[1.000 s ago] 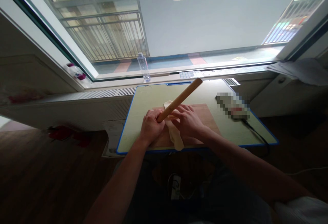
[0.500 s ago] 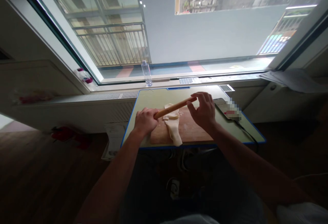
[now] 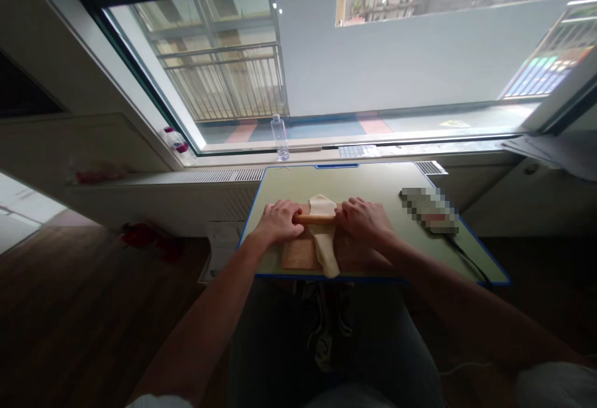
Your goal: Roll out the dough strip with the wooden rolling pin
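Observation:
A wooden rolling pin [image 3: 317, 219] lies crosswise over a long strip of pale dough [image 3: 325, 249]. My left hand [image 3: 278, 220] is closed round the pin's left end. Round its right end my right hand [image 3: 364, 220] is closed too. The dough rests on a wooden cutting board [image 3: 298, 255], running from its far side to its near edge, where the end hangs slightly over. Both hands are above the board, one on each side of the dough.
The board lies on a small pale-green table [image 3: 289, 184] with a blue rim. At the table's right is a blurred-out device [image 3: 431, 210] with a black cable [image 3: 469, 260]. A clear bottle [image 3: 280, 137] stands on the windowsill ahead, and a second bottle [image 3: 176, 140] is farther left.
The rolling pin has gone from slanted and raised to level across the dough. My right hand has lowered and closed round its end. The view has shifted slightly left.

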